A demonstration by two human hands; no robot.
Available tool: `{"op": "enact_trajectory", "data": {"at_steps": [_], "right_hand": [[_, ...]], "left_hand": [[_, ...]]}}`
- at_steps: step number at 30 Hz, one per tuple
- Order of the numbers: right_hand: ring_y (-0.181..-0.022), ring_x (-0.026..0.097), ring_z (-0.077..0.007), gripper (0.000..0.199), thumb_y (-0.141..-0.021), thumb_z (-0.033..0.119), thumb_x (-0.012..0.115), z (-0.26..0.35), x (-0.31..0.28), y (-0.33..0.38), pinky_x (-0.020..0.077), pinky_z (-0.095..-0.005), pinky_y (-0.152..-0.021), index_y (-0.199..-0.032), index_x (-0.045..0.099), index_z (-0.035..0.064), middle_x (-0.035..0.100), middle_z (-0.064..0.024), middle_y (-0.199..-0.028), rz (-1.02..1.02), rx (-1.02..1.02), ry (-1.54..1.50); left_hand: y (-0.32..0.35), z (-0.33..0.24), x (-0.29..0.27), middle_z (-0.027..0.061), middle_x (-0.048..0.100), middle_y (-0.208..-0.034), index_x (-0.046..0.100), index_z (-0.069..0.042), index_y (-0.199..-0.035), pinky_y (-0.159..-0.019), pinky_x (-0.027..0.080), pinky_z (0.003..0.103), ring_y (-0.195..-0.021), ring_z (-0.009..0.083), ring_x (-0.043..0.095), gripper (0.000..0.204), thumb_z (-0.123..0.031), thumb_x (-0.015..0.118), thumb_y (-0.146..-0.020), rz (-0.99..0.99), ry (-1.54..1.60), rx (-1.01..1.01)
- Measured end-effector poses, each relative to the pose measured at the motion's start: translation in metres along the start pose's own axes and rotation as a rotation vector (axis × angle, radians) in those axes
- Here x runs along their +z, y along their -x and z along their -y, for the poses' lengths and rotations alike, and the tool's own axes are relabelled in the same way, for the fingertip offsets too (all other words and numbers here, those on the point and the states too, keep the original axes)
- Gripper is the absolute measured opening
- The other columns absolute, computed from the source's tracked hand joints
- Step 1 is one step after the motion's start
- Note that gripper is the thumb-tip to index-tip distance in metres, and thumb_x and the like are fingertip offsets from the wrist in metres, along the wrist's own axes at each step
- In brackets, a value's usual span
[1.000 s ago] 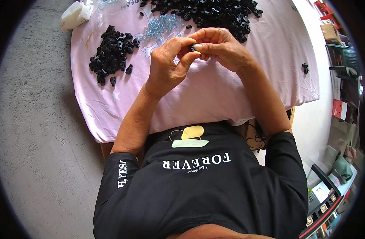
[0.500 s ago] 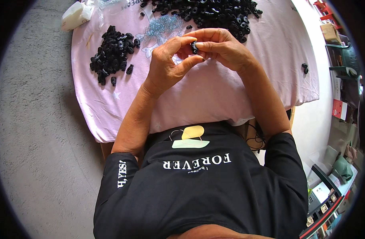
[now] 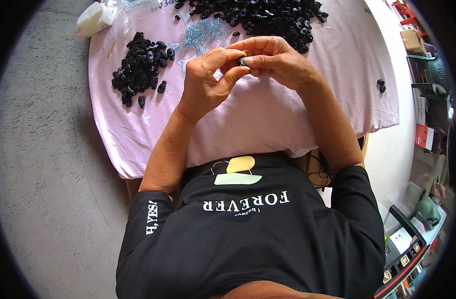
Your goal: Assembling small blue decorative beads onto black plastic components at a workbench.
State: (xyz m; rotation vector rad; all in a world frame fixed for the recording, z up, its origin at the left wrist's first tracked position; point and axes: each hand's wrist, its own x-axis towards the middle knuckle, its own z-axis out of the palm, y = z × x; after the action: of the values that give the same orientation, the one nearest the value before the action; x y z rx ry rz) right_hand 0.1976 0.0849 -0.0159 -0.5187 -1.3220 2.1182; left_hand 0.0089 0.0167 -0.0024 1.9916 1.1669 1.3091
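Observation:
A small black plastic piece (image 3: 241, 62) with toothed edges is held between my two hands above the near part of the table. My left hand (image 3: 206, 74) is closed in a pinch, its index finger and thumb at the piece. From the other side, the thumb of my right hand (image 3: 285, 62) presses on it, with the fingers curled behind. Much of the piece is covered by my fingertips. Just beyond my hands lies a loose heap of tiny clear-blue bits (image 3: 204, 34), too fine to make out singly.
A pink patterned cloth (image 3: 248, 124) covers the table. A smaller pile of black pieces (image 3: 138, 67) lies left, a larger heap (image 3: 268, 17) at the far side. Two or so black pieces (image 3: 381, 85) lie near the right edge. A white pack (image 3: 95, 21) sits at the far left corner.
My left thumb has shifted up and left, closer to its index finger. The black piece between my hands has turned slightly and shows less.

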Motion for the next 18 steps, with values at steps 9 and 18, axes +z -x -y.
{"op": "enact_trajectory", "data": {"at_steps": [9,18], "right_hand": [[-0.071,0.058,-0.0063,0.034,-0.089,0.013,0.069,-0.001,0.000,0.000,0.0478,-0.0190,-0.065,-0.120,0.065,0.0004,0.069,-0.0046,-0.092,-0.018,-0.009,-0.016],[-0.078,0.065,-0.0089,0.036,-0.088,0.013,0.070,0.003,-0.001,0.002,0.0514,-0.0203,-0.069,-0.121,0.064,0.0032,0.069,-0.0038,-0.090,-0.064,-0.072,0.065]], "left_hand": [[0.000,0.002,0.003,0.0078,0.067,-0.083,0.067,-0.001,-0.105,-0.067,0.053,0.026,-0.071,0.0137,0.065,0.032,-0.010,0.080,-0.077,0.012,0.113,-0.064],[0.003,0.013,-0.001,0.0076,0.068,-0.088,0.067,-0.001,-0.108,-0.069,0.054,0.026,-0.074,0.0138,0.066,0.030,-0.009,0.077,-0.080,-0.028,0.187,-0.142]]}}
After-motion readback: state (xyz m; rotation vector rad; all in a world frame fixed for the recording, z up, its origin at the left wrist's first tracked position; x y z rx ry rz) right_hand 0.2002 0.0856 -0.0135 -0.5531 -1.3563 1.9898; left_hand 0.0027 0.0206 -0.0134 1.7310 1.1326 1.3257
